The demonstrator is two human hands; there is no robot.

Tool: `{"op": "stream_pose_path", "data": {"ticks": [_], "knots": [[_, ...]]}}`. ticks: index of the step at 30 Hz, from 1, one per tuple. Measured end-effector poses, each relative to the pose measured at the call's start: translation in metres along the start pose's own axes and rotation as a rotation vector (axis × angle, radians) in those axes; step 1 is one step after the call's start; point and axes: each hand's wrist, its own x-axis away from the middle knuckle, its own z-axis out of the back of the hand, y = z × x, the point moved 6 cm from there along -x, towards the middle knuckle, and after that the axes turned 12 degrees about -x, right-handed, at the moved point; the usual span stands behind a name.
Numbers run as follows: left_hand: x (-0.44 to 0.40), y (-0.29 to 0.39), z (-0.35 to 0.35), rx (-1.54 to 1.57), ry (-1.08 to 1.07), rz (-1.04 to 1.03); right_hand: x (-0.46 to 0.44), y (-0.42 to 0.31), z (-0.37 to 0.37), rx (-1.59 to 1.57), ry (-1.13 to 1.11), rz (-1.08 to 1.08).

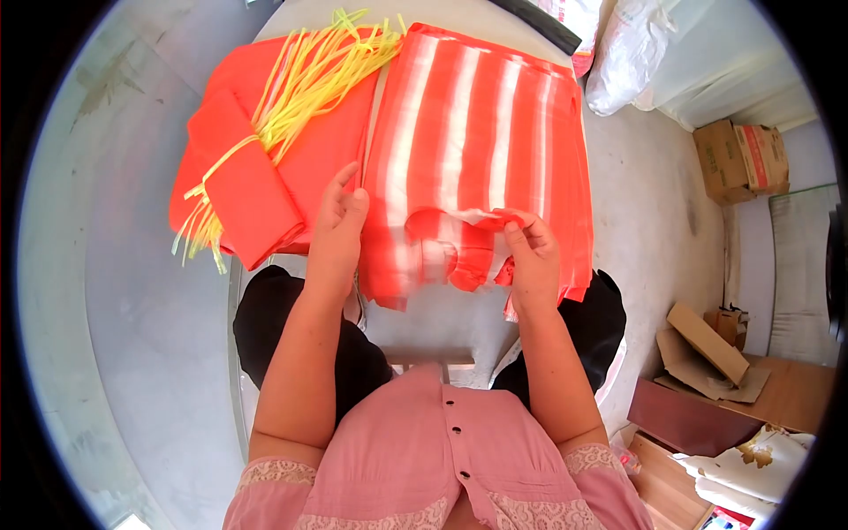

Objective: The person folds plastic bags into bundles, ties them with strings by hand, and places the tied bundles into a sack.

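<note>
A stack of red-and-white striped plastic bags (475, 132) lies flat before me, its near end cut out and ragged like bag handles. My right hand (533, 258) pinches the near edge of the top bag between thumb and fingers, lifting it slightly. At the stack's left side is my left hand (339, 221), its fingers apart and nothing visible in them. Left of it lies a folded red bundle (243, 190) tied with a yellow strip. A bunch of loose yellow strips (322, 79) rests on the red sheets (340, 141) behind that bundle.
The table (340, 15) shows behind the stacks, with a dark bar (539, 25) at its far edge. A white plastic sack (630, 57) stands at the far right. Cardboard boxes (738, 163) and an opened carton (711, 353) are along the right side.
</note>
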Motion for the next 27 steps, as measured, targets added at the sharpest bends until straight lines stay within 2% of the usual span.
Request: {"op": "stream_pose_path", "data": {"ticks": [3, 6, 9, 12, 15, 18, 20, 23, 25, 27], "knots": [[0.007, 0.001, 0.007, -0.206, -0.028, 0.001, 0.005, -0.006, -0.003, 0.102, -0.059, 0.112], [0.019, 0.004, 0.010, -0.252, -0.115, 0.031, 0.019, -0.022, -0.017, 0.416, -0.085, 0.391], [0.024, -0.011, 0.021, -0.207, -0.223, 0.085, 0.037, -0.028, -0.049, 0.828, -0.389, 0.764], [0.032, -0.007, 0.025, -0.067, -0.290, 0.157, 0.063, -0.017, -0.088, 0.886, -0.658, 0.866], [0.033, -0.005, 0.029, -0.024, -0.302, 0.194, 0.082, 0.007, -0.120, 0.894, -0.820, 0.864], [0.032, -0.004, 0.028, -0.031, -0.294, 0.184, 0.090, 0.018, -0.131, 0.904, -0.622, 1.060], [0.031, 0.001, 0.025, -0.067, -0.323, 0.157, 0.087, 0.020, -0.138, 0.945, -0.631, 1.113], [0.025, -0.007, 0.024, -0.279, -0.349, 0.096, 0.083, 0.009, -0.143, 0.974, -0.639, 1.121], [0.019, -0.004, 0.022, -0.417, -0.239, -0.146, 0.079, -0.001, -0.144, 0.965, -0.630, 1.101], [0.014, -0.005, 0.022, -0.468, -0.119, -0.287, 0.074, -0.010, -0.141, 0.934, -0.611, 1.074]]}}
